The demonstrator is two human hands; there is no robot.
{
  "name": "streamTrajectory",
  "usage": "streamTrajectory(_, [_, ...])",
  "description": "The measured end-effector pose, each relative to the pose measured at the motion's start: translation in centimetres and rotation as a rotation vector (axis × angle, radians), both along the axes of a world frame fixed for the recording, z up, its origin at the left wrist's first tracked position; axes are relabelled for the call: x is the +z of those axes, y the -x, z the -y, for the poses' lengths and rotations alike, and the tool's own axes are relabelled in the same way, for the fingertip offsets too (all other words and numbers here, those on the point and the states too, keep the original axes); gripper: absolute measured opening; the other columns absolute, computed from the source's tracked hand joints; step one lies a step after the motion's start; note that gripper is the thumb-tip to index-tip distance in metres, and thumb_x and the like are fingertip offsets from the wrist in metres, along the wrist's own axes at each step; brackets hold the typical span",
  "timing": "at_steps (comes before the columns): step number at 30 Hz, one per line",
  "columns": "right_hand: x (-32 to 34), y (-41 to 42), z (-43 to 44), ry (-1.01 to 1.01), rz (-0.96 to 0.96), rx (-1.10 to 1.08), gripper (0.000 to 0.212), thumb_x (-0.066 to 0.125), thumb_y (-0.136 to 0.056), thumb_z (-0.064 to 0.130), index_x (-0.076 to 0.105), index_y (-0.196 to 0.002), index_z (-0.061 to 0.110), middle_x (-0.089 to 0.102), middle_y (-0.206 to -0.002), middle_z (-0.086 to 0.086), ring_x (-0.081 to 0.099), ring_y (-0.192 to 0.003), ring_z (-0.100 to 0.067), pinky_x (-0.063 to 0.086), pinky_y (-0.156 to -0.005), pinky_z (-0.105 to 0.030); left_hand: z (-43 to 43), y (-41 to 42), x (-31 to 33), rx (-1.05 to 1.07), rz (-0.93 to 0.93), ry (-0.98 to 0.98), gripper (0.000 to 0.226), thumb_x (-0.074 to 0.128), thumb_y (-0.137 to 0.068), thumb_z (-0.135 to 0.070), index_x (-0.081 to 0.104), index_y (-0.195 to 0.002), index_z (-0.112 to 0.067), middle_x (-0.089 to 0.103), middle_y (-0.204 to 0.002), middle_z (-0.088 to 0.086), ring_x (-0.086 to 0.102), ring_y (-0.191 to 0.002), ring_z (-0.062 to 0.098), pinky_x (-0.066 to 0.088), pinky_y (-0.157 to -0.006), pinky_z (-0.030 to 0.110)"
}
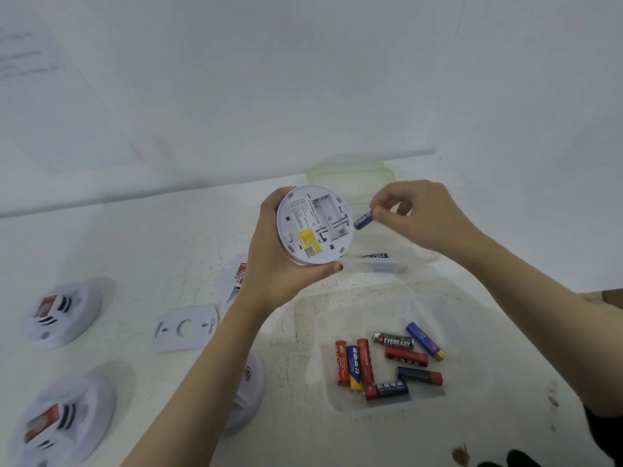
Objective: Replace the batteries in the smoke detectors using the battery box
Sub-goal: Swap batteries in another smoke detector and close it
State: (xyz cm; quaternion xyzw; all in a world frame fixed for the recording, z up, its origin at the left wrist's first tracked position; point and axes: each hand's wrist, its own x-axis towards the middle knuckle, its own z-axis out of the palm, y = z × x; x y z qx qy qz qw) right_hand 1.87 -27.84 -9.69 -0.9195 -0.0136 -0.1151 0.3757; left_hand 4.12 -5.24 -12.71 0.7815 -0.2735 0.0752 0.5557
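Well, off to my left two smoke detectors (62, 313) (64, 419) sit face up on the table (135, 247), parked well apart from the work. Next to them lies a flat mounting plate (185, 328), which I take to be the one belonging to the unit I'm holding.

My left hand (279, 264) wraps round the rim of the held detector (315, 224), fingers behind the top edge and thumb under the bottom. I have it tilted with its back toward me so I can see into the open battery bay (328, 214), which looks empty.

Just beside its right edge is a blue battery (364, 220). My right hand (414, 214) pinches its far end between thumb and fingertips, with the free end aimed at the bay. That grip leaves most of the battery clear to slide in.

Below that hand, the clear battery box (371, 308) rests on the table with loose batteries (387, 362) in it, close enough for the next reach. Matching the polarity marks is my likely next concern.
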Motion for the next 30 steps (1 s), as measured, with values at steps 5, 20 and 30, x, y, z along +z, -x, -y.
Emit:
streamTrajectory(5, [3.0, 1.2, -1.0, -0.366, 0.229, 0.002, 0.013, 0.064, -0.086, 0.013, 0.070, -0.093, 0.022, 0.065, -0.076, 0.012, 0.053, -0.061, -0.007, 0.041, -0.060, -0.018, 0.5, -0.2, 0.0, -0.011, 0.002, -0.001, 0.094, 0.089, -0.053, -0.016, 0.036, -0.130, -0.021, 0.049, -0.125, -0.018, 0.051, -0.118, 0.001, 0.049, -0.092, 0.022])
streamTrajectory(20, [4.2, 2.0, -2.9, 0.128, 0.439, 0.201, 0.008, 0.060, -0.084, 0.017, 0.062, -0.091, 0.020, 0.061, -0.083, 0.012, 0.050, -0.070, -0.007, 0.037, -0.063, -0.019, 1.0, 0.8, 2.3, -0.057, 0.150, -0.018, 0.090, 0.088, -0.054, -0.028, 0.039, -0.130, -0.022, 0.054, -0.124, -0.008, 0.057, -0.114, 0.015, 0.051, -0.089, 0.027])
streamTrajectory(30, [3.9, 3.7, -3.7, -0.068, 0.409, 0.281, 0.015, 0.055, -0.090, 0.011, 0.060, -0.103, 0.018, 0.069, -0.095, -0.005, 0.063, -0.080, -0.008, 0.051, -0.068, -0.011, 0.9, 2.1, 4.0, -0.031, 0.308, 0.007, 0.086, 0.085, -0.053, -0.029, 0.039, -0.126, -0.019, 0.051, -0.118, -0.031, 0.057, -0.109, 0.000, 0.043, -0.086, 0.010])
